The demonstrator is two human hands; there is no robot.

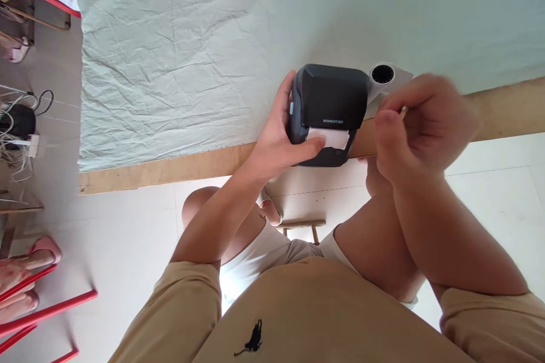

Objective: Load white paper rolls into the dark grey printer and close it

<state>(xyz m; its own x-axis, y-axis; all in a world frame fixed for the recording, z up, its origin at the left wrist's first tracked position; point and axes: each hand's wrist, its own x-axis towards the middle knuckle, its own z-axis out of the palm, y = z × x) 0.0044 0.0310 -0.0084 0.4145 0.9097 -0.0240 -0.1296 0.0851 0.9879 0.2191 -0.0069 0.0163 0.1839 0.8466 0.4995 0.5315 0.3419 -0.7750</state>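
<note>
A dark label printer (334, 93) marked NIIMBOT is tilted up at the table's front edge. My left hand (283, 136) grips its left side, fingers behind it and thumb pressed on the white label paper (336, 139) at the slot. To the right of the printer, my right hand (419, 125) is raised and closed in a pinch, smeared by motion. A tiny pale tip shows between its fingers, too small to name. Just beyond that hand lies a white roll (395, 75) with a dark round core, partly hidden by the hand and printer.
A wrinkled pale green cloth (191, 57) covers the table, leaving a bare wooden edge (170, 171) along the front. On the left are tangled cables (19, 144), a red metal frame (51, 312) and another person's foot in a pink slipper (46, 249). A small wooden stool (304, 224) stands under the table.
</note>
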